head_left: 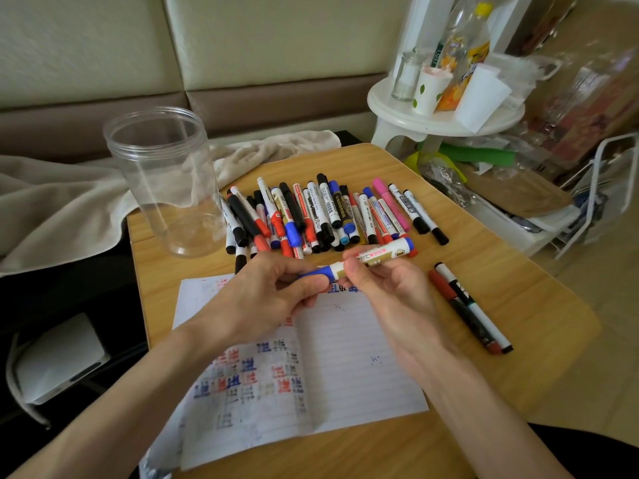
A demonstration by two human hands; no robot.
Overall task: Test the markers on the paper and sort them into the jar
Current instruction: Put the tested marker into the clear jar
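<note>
Blue-capped marker (378,256) lies near-level, cap leftward, between left hand (268,299) and right hand (390,292).

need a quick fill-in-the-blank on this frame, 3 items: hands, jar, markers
1. The left hand grips the ____ cap of the held marker; the right hand holds its barrel.
2. The clear jar stands upright with ____ markers inside.
3. A few set-aside markers lie on the table, to the ____ of the paper.
Missing words: blue; no; right.
</note>
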